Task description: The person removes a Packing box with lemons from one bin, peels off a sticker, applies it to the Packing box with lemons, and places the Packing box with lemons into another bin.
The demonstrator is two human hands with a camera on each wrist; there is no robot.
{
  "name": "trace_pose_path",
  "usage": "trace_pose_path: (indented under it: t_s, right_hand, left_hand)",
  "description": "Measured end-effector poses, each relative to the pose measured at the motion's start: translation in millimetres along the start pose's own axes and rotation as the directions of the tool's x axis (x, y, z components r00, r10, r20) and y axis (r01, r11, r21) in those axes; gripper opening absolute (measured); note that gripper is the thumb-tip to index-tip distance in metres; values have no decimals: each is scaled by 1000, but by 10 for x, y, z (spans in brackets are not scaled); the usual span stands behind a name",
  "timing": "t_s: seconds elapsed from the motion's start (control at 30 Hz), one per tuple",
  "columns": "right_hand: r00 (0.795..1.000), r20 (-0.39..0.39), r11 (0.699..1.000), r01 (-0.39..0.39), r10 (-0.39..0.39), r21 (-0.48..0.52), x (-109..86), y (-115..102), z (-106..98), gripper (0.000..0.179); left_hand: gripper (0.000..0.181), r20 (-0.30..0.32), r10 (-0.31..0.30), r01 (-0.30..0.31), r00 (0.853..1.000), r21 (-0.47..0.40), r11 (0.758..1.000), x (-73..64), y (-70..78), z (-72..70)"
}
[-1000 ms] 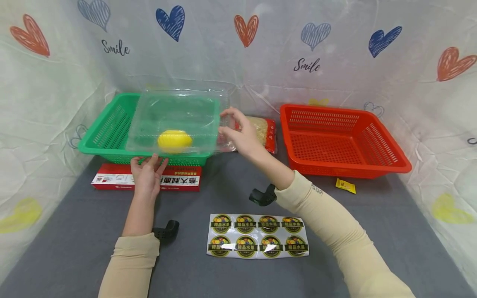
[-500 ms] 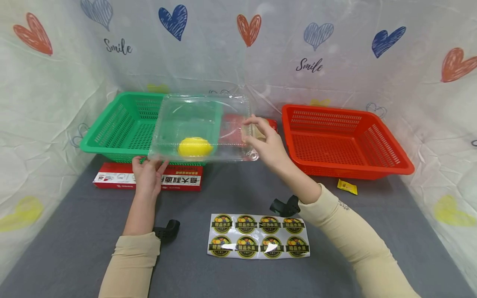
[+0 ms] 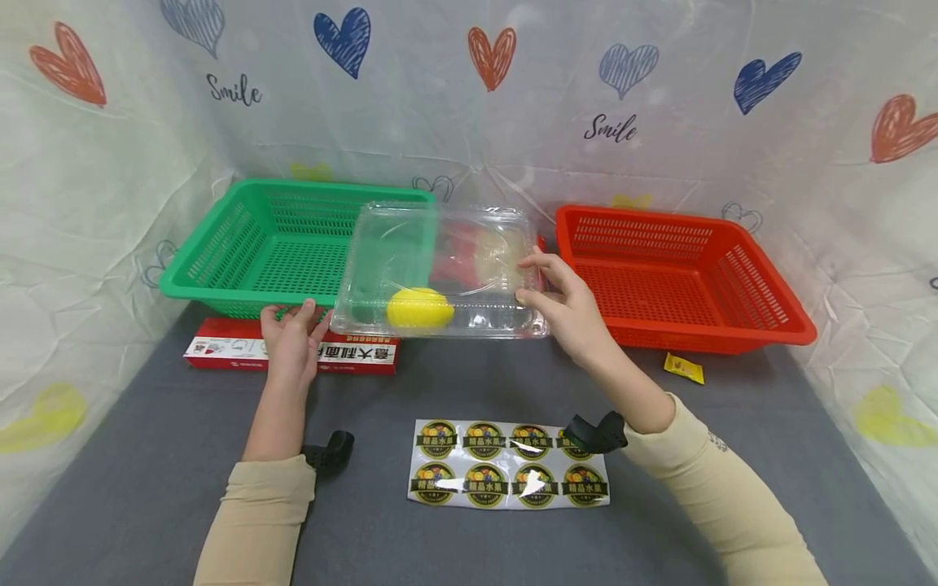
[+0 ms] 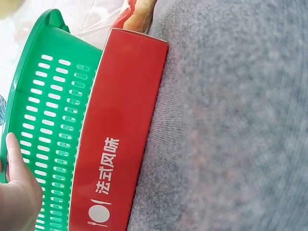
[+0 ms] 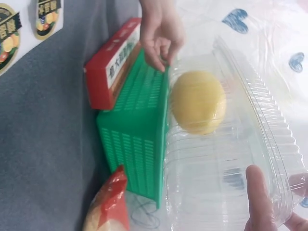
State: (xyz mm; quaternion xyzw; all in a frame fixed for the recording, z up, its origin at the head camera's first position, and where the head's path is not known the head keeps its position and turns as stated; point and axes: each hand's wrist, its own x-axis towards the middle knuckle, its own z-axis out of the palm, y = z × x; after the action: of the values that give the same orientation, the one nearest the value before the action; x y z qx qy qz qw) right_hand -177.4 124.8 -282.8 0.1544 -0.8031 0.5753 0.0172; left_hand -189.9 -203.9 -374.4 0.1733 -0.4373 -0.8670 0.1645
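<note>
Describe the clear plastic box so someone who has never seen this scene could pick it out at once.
In the head view, find the green basket and its right end. Seen overlapping that end is the clear plastic box, held by the right hand. Unlike the green basket and the red basket, it is see-through and shows one yellow fruit inside.

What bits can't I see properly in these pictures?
- Red cardboard box, head view: the left hand covers part of its label.
- White sheet of round black stickers, head view: a black plastic wrist mount hides part of one.
- Yellow lemon-shaped fruit, right wrist view: hazy through the clear plastic container.
- Red-and-clear plastic food packet, right wrist view: cut off by the bottom edge.
</note>
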Motion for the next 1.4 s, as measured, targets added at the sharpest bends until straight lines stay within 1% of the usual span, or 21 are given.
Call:
trace_pose_path:
  t_s: [0.17, 0.33, 0.6, 0.73, 0.83, 0.97, 1.07, 1.2, 1.4]
  right_hand:
    - [1000, -3, 1000, -6, 6, -6, -117, 68, -94, 32]
    - [999, 0, 999, -38, 38, 13, -240, 124, -177, 32]
    - [998, -6, 998, -61, 61, 0, -450, 186, -304, 32]
    - [998, 13, 994, -69, 68, 89, -532, 200, -349, 31]
    - [996, 31, 984, -82, 78, 158, -581, 206, -378, 31]
    - [996, 25, 994, -82, 80, 74, -639, 237, -415, 31]
    - [998, 19, 998, -67, 67, -2, -683, 284, -427, 31]
    - [998, 14, 998, -55, 56, -43, -740, 370, -426, 31]
    - [997, 22, 996, -71, 72, -51, -808, 486, -415, 32]
  left_hand:
    - [29, 11, 2, -2, 1000, -21, 1000, 4, -6, -11]
    - [30, 28, 0, 1, 1000, -41, 999, 9, -4, -21]
    - [29, 41, -3, 5, 999, -42, 999, -1, -9, -30]
    - [31, 46, 0, 1, 999, -36, 999, -7, -5, -32]
    - [33, 49, -3, 5, 999, -39, 999, -12, 5, -32]
    - [33, 47, -13, 16, 999, -45, 999, -16, 16, -33]
    - [31, 48, -11, 13, 999, -41, 999, -13, 18, -34]
    - [30, 60, -1, 2, 998, -25, 1000, -9, 12, -35]
    - [30, 67, 5, -4, 998, -23, 1000, -4, 2, -50]
